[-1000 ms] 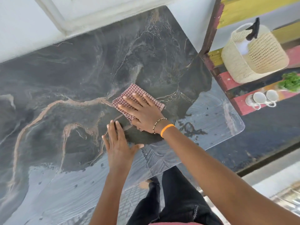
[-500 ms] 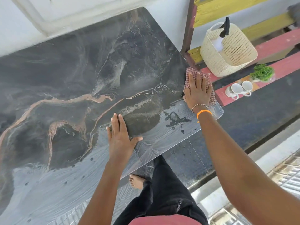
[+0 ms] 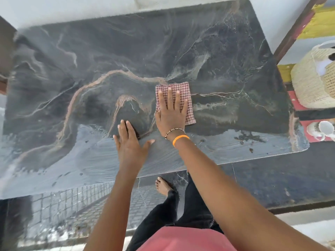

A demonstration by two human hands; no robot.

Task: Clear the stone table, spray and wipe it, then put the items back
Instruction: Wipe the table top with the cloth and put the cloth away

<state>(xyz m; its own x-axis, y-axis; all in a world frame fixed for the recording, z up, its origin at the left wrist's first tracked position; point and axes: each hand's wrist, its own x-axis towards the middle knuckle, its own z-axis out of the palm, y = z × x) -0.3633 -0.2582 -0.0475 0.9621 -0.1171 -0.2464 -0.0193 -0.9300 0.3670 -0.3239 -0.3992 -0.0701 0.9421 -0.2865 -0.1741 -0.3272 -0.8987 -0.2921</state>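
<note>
The dark stone table [image 3: 226, 57] with pale and orange veins fills the view, bare of items. A folded red-and-white checked cloth [image 3: 183, 89] lies flat near its middle. My right hand [image 3: 171, 110] presses flat on the cloth, fingers spread, with a beaded band and an orange band at the wrist. My left hand [image 3: 130, 142] rests flat on the stone just left of it, fingers apart, holding nothing. The table's near strip shows wet streaks and a few dark specks.
At the right edge a painted wooden bench [image 3: 297, 102] carries a woven cream basket [image 3: 311, 84] with a dark-topped bottle inside, and white cups [image 3: 320, 130]. A white wall runs along the table's far side. My legs and bare foot [image 3: 163, 185] stand below the near edge.
My right hand slid the cloth from the table's right edge back left to the middle. The left hand stayed planted. The view shifted, so the bench moved toward the right border.
</note>
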